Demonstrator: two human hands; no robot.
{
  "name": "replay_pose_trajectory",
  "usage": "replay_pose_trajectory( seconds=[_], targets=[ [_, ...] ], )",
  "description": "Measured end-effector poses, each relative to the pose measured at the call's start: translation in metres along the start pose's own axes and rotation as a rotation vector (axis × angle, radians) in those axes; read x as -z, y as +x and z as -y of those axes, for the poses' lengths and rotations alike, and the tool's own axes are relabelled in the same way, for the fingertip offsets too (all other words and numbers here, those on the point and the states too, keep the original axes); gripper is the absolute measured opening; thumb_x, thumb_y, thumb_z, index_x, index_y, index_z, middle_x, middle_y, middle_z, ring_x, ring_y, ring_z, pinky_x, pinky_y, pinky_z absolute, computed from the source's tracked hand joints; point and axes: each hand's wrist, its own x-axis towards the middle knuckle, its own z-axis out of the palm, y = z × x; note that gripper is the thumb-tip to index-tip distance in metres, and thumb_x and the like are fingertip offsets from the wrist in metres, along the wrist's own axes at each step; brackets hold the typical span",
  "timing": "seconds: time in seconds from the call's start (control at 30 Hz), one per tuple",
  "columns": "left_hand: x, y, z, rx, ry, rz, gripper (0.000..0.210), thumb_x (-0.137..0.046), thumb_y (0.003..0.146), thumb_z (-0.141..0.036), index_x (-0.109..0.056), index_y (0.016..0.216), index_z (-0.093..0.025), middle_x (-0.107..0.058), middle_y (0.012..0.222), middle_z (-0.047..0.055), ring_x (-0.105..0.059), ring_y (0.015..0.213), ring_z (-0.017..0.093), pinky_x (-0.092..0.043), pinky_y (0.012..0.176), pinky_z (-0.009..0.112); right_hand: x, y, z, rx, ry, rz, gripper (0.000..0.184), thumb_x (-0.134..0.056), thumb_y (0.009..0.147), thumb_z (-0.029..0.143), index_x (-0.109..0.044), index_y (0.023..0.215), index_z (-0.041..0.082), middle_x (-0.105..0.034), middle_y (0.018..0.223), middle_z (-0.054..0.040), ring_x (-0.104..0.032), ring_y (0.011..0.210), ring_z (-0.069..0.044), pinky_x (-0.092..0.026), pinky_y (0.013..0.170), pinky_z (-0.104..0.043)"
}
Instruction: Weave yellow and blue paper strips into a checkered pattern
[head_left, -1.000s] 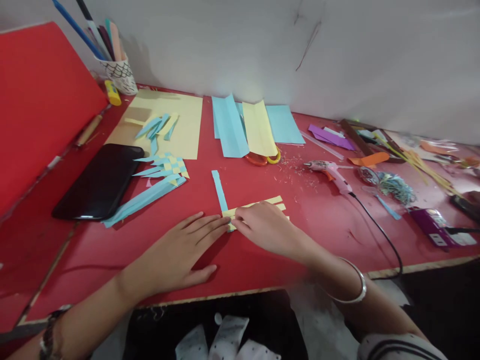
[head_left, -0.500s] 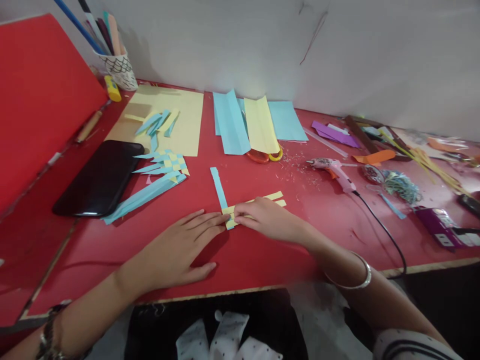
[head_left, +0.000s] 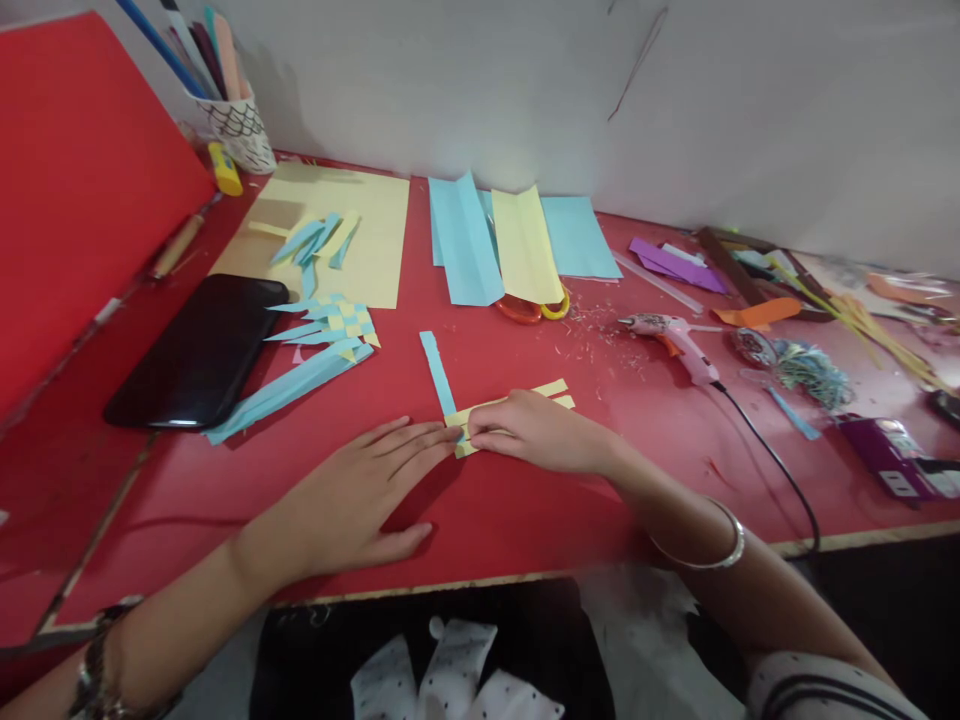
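Note:
My left hand (head_left: 375,490) lies flat on the red table, fingers stretched out, its fingertips touching the left end of some yellow paper strips (head_left: 555,390). My right hand (head_left: 521,430) is closed over the middle of those strips, fingertips pinched down on them. A blue paper strip (head_left: 437,372) runs away from me from the strips' left end, crossing them near my fingertips. Exactly what the right fingertips grip is hidden beneath them. Left of my hands lies a woven blue and yellow paper piece (head_left: 349,322) with loose blue strip ends.
A black phone (head_left: 199,350) lies at left, near a yellow sheet (head_left: 382,240) bearing cut strips. Folded blue paper (head_left: 469,245) and yellow paper (head_left: 525,245) partly cover scissors (head_left: 555,303). A pink glue gun (head_left: 675,340) with its cord (head_left: 772,460) lies at right.
The view has shifted slightly. Both hands stay at the paper strips in nearly the same pose; the blue strip and the woven piece look unchanged.

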Motion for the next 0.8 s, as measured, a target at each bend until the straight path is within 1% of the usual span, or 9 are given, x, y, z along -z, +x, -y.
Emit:
replay_pose_trajectory(
  seconds=[0.13, 0.27, 0.33, 0.37, 0.43, 0.5, 0.6, 0.67, 0.8],
  targets=[
    [0.001, 0.000, 0.000, 0.009, -0.016, 0.018, 0.053, -0.044, 0.081, -0.040, -0.044, 0.126, -0.014, -0.043, 0.135, 0.009, -0.042, 0.121, 0.021, -0.029, 0.104, 0.037, 0.001, 0.000, 0.001, 0.003, -0.012, 0.010, 0.021, -0.040, 0.088, 0.021, -0.059, 0.082, 0.015, -0.063, 0.076, -0.0003, -0.052, 0.067, -0.010, -0.029, 0.060, -0.022],
    [0.001, 0.000, 0.001, 0.004, -0.025, 0.026, 0.054, -0.043, 0.081, -0.040, -0.042, 0.128, -0.014, -0.040, 0.137, 0.008, -0.040, 0.123, 0.021, -0.026, 0.106, 0.037, 0.001, -0.002, 0.002, -0.015, -0.017, -0.014, 0.022, -0.041, 0.088, 0.022, -0.059, 0.078, 0.015, -0.060, 0.070, 0.0003, -0.050, 0.063, -0.009, -0.028, 0.057, -0.022],
    [0.000, -0.001, 0.002, 0.002, -0.025, 0.030, 0.054, -0.043, 0.081, -0.039, -0.041, 0.129, -0.015, -0.038, 0.138, 0.006, -0.039, 0.123, 0.021, -0.027, 0.106, 0.037, 0.000, -0.005, 0.003, -0.061, -0.066, -0.086, 0.025, -0.040, 0.088, 0.024, -0.059, 0.074, 0.015, -0.058, 0.068, 0.0000, -0.048, 0.061, -0.009, -0.027, 0.056, -0.022],
    [-0.001, -0.001, 0.002, 0.002, -0.025, 0.030, 0.054, -0.044, 0.081, -0.039, -0.041, 0.129, -0.017, -0.037, 0.138, 0.005, -0.039, 0.123, 0.020, -0.027, 0.106, 0.037, -0.001, -0.007, 0.004, -0.091, -0.108, -0.144, 0.026, -0.039, 0.089, 0.024, -0.058, 0.073, 0.014, -0.057, 0.068, -0.0006, -0.048, 0.062, -0.010, -0.027, 0.056, -0.022],
    [-0.002, -0.001, 0.003, 0.005, -0.023, 0.024, 0.054, -0.044, 0.080, -0.040, -0.042, 0.129, -0.018, -0.038, 0.138, 0.004, -0.040, 0.123, 0.020, -0.027, 0.105, 0.036, -0.004, -0.011, 0.005, -0.147, -0.202, -0.263, 0.026, -0.039, 0.089, 0.024, -0.059, 0.075, 0.014, -0.056, 0.073, -0.0027, -0.049, 0.066, -0.011, -0.029, 0.059, -0.024],
    [-0.003, -0.001, 0.003, 0.004, -0.017, 0.014, 0.054, -0.044, 0.080, -0.042, -0.042, 0.129, -0.018, -0.039, 0.137, 0.005, -0.040, 0.122, 0.020, -0.027, 0.106, 0.036, -0.009, -0.015, 0.007, -0.190, -0.273, -0.326, 0.022, -0.041, 0.088, 0.023, -0.060, 0.079, 0.014, -0.057, 0.080, -0.0046, -0.050, 0.073, -0.014, -0.032, 0.063, -0.025],
    [-0.003, -0.001, 0.002, -0.002, -0.003, 0.001, 0.055, -0.044, 0.080, -0.042, -0.042, 0.128, -0.016, -0.041, 0.136, 0.006, -0.041, 0.121, 0.020, -0.026, 0.106, 0.036, -0.017, -0.018, 0.012, -0.250, -0.323, -0.316, 0.013, -0.048, 0.084, 0.022, -0.059, 0.085, 0.016, -0.057, 0.090, -0.0060, -0.052, 0.081, -0.017, -0.035, 0.067, -0.027],
    [-0.003, -0.001, 0.002, -0.003, 0.000, -0.002, 0.055, -0.043, 0.080, -0.041, -0.042, 0.129, -0.015, -0.040, 0.137, 0.006, -0.041, 0.122, 0.020, -0.025, 0.106, 0.036, -0.019, -0.019, 0.016, -0.306, -0.344, -0.286, 0.011, -0.050, 0.083, 0.021, -0.059, 0.087, 0.016, -0.057, 0.093, -0.0066, -0.053, 0.084, -0.018, -0.036, 0.068, -0.028],
    [-0.003, -0.001, 0.001, 0.004, -0.014, 0.000, 0.055, -0.044, 0.080, -0.040, -0.040, 0.130, -0.017, -0.038, 0.138, 0.006, -0.040, 0.123, 0.019, -0.024, 0.107, 0.035, -0.015, -0.014, 0.023, -0.368, -0.369, -0.212, 0.012, -0.050, 0.082, 0.019, -0.057, 0.090, 0.013, -0.057, 0.091, -0.0072, -0.053, 0.078, -0.018, -0.033, 0.065, -0.028]
  ],
)
